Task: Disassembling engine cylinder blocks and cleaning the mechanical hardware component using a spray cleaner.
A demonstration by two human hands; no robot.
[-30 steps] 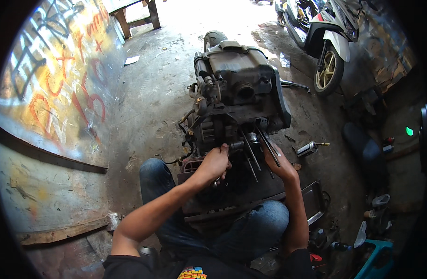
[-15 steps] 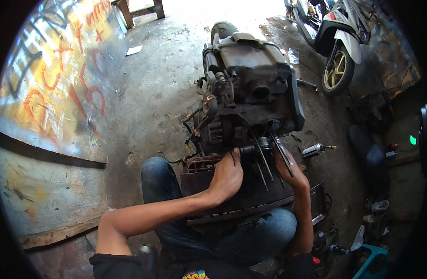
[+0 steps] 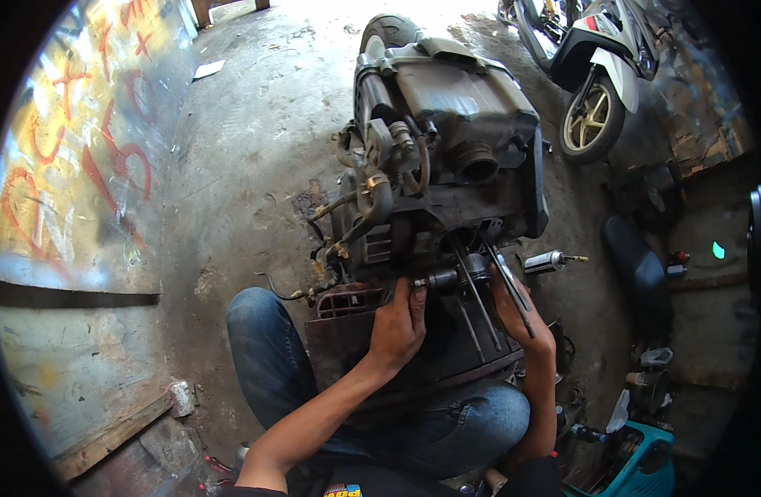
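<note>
A dark, greasy scooter engine block (image 3: 446, 157) with its rear tyre stands on the concrete floor right in front of my knees. Several long metal studs (image 3: 480, 298) stick out of its near face toward me. My left hand (image 3: 399, 325) rests against the near face, fingertips on a short metal cylinder part (image 3: 442, 279) at the base of the studs. My right hand (image 3: 519, 313) reaches in from the right and is wrapped around the studs' right side, partly hidden behind them. A dark ribbed cover (image 3: 347, 302) lies under the engine by my left knee.
A painted metal sheet (image 3: 74, 215) with orange graffiti leans at the left. A white scooter (image 3: 596, 74) is parked at the back right. A small silver tool (image 3: 550, 262) lies right of the engine. A teal crate (image 3: 645, 464) and loose parts sit at the lower right.
The view has drawn closer to the engine. My left hand slid right along the near face to the cylinder part; my right hand stays at the studs.
</note>
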